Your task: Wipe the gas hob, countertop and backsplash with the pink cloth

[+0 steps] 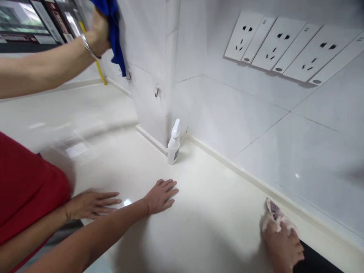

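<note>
Cloth: a pale cloth [273, 215] lies bunched on the desk [216, 231], just beside the raised ledge under the tiled wall [233, 113].
Right hand: the right hand [284, 246] is curled down over the pale cloth, pressing it to the desk.
Left hand: the left hand [160, 195] rests flat on the desk with its fingers straight and spread, holding nothing.
Bottle: 1 white spray bottle [174, 143] stands upright in the corner, well apart from the cloth.
Co-worker: a person in red [25, 189] lays 1 flat hand [91, 204] on the desk and with a raised hand [98, 32] presses a blue cloth [115, 34] to the wall.
Wall: 3 sockets [277, 43] sit above.
Progress: judged mid-wipe. The desk shines around both of the wearer's hands, but the pictures do not show which parts the cloth has covered, nor whether any is left.
</note>
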Demonstrator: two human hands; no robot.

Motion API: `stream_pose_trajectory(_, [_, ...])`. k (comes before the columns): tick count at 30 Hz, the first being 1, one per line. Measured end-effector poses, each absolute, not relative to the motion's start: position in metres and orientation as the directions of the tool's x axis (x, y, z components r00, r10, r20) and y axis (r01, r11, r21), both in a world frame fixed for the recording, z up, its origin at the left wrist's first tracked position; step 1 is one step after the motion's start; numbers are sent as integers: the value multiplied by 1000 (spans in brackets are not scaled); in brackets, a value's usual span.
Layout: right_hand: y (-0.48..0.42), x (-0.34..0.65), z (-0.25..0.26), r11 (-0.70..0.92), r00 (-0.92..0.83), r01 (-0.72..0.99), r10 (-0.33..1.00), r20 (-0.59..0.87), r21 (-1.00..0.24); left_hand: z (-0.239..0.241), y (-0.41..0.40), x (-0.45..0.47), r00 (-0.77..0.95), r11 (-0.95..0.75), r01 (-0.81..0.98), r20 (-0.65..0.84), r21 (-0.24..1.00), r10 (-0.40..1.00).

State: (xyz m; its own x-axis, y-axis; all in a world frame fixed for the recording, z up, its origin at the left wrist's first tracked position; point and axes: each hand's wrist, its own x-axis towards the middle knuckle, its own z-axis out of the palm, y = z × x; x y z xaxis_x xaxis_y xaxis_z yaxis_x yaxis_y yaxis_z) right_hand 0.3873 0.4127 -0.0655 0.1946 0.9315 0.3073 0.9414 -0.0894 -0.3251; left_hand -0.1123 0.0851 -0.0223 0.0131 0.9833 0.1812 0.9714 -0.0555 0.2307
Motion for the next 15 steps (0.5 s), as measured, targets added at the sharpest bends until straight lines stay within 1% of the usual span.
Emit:
stream_pose_trajectory(2, [410, 357, -56, -135, 237, 935, 926, 294, -329, -23, 85, -112, 13, -59, 964, 174, 260, 985])
stream_pose_trajectory(4, [403, 308, -42, -105, 204, 939, 936, 285, -328, -26, 85, -113, -7, -50, 955, 190, 293, 982])
stream_pose_trajectory(6, [392, 251, -28, 14, 68, 952, 964, 255, -306, -32, 84, -114, -45, -32, 947, 227, 321, 973])
stream_pose_trajectory(8, [379, 192, -18, 143, -98, 954, 979, 177, -264, -39, 82, -115, -86, -11, 940, 265, 342, 960])
stream_pose_trajectory(9, [372, 163, -15, 203, -166, 943, 974, 154, -263, -42, 81, -115, -101, -3, 937, 279, 349, 955])
stream_pose_trajectory(12, [341, 86, -11, 353, -340, 894, 935, 96, -275, -50, 80, -115, -130, 13, 934, 307, 356, 943])
stream_pose_trajectory(15, [293, 31, -8, 506, -520, 808, 854, 39, -303, -53, 80, -116, -133, 6, 935, 336, 354, 932])
